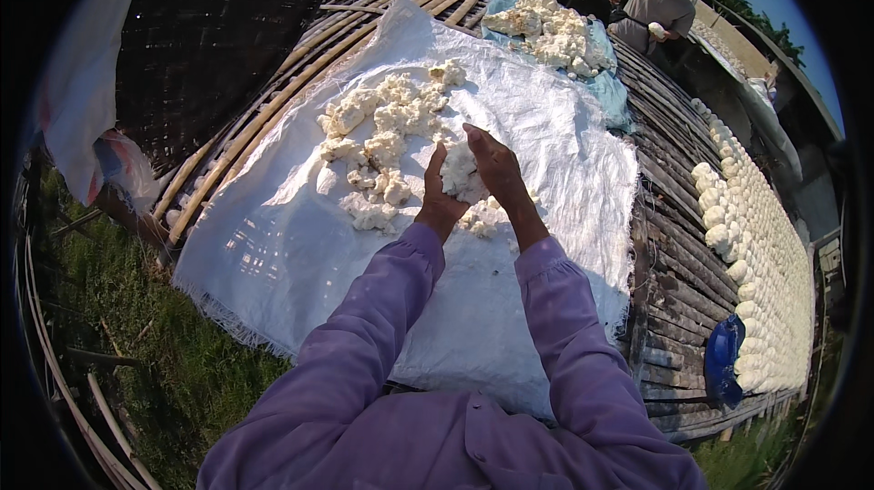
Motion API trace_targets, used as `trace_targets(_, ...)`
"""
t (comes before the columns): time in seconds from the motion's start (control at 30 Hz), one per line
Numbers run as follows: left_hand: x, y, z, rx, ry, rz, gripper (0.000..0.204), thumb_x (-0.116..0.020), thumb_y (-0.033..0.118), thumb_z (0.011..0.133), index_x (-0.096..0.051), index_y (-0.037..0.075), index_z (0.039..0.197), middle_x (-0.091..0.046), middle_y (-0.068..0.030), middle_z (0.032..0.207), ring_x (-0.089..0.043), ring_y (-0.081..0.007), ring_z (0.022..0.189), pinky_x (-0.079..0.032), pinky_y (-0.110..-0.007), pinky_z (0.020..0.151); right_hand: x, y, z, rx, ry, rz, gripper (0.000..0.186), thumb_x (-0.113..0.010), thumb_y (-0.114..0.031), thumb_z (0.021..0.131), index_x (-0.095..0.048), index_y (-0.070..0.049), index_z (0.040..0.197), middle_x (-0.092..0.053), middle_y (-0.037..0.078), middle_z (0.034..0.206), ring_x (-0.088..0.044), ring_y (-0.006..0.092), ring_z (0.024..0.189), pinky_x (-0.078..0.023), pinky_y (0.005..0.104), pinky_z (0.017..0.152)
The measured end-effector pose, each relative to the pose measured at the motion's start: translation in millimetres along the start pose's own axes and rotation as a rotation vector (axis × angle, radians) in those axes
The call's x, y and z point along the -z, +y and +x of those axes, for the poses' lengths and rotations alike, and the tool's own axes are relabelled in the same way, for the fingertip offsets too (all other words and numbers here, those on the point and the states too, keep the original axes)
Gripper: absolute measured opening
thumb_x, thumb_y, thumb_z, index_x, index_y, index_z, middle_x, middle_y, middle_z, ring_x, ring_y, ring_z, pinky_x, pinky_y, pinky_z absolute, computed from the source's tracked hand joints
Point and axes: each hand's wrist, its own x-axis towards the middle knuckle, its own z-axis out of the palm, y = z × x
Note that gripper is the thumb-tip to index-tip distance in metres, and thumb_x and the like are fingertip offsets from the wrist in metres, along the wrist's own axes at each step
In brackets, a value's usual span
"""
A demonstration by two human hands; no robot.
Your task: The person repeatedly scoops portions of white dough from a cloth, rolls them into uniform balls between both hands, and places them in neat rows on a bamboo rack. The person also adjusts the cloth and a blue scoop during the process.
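Between my two palms sits a lump of white, crumbly dough-like stuff [462,173]. My left hand [441,194] cups it from the left, and my right hand [497,168] curves round it from the right, thumb on top. Both hands are over a white woven plastic sheet [346,258]. Loose crumbly clumps [387,135] of the same whitish stuff lie on the sheet, left of and beyond my hands. A few smaller pieces [482,219] rest just below my wrists. The underside of the held lump is hidden by my fingers.
A slatted bamboo platform [669,217] carries the sheet. Beyond lies another crumbly heap [555,30] on a blue sheet. Rows of rounded white balls [765,271] cover the right side, near a blue plastic item [725,358]. A person [651,3] stands far right, holding a white lump.
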Motion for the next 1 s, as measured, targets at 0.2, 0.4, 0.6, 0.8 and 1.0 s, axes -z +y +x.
trace_targets(0.2,-12.3,-14.9,5.7,0.049,0.015,0.138,0.075,-0.052,0.072,0.093,-0.063,0.006,0.127,-0.068,-0.0150,0.121,-0.064,-0.0326,0.116,-0.052,-0.049,0.101,11.8,28.4,-15.1,0.128,0.205,-0.340,0.037,-0.062,-0.037,0.098,-0.074,-0.005,0.111,-0.073,0.017,0.114,-0.068,0.0364,0.109,-0.052,0.0423,0.095)
trace_targets(0.4,-19.3,-42.6,-0.1,0.070,0.199,0.090,0.089,-0.047,0.082,0.089,-0.051,0.010,0.142,-0.057,-0.0163,0.139,-0.054,-0.0369,0.129,-0.040,-0.064,0.109,13.8,56.8,-33.3,0.200,0.526,-0.059,0.039,-0.054,-0.036,0.104,-0.074,-0.003,0.108,-0.074,0.013,0.089,-0.070,0.0198,0.085,-0.054,0.0352,0.082)
trace_targets(0.6,-21.1,-60.7,-6.1,0.188,0.135,0.091,0.075,-0.050,0.073,0.094,-0.055,0.014,0.138,-0.060,-0.0131,0.134,-0.057,-0.0349,0.127,-0.047,-0.062,0.104,75.0,12.7,-54.3,0.112,0.484,0.063,0.047,-0.047,-0.042,0.108,-0.070,-0.004,0.122,-0.070,0.017,0.119,-0.069,0.0248,0.100,-0.054,0.0355,0.087)
trace_targets(0.8,-48.1,-109.5,-3.2,0.292,-0.128,0.051,0.086,-0.046,0.078,0.092,-0.049,0.008,0.142,-0.058,-0.0139,0.137,-0.059,-0.0327,0.124,-0.049,-0.055,0.104,83.2,39.3,-81.8,-0.068,0.281,-0.265,0.036,-0.053,-0.035,0.101,-0.073,-0.005,0.105,-0.072,0.014,0.114,-0.069,0.0290,0.104,-0.055,0.0416,0.085)
trace_targets(1.0,-60.2,-160.6,-3.7,0.185,-0.038,0.028,0.094,-0.047,0.084,0.088,-0.048,0.007,0.142,-0.056,-0.0163,0.141,-0.057,-0.0385,0.128,-0.049,-0.057,0.106,133.7,43.6,-122.2,0.436,0.381,-0.472,0.043,-0.051,-0.038,0.105,-0.070,-0.005,0.125,-0.074,0.019,0.105,-0.071,0.0323,0.104,-0.053,0.0385,0.096)
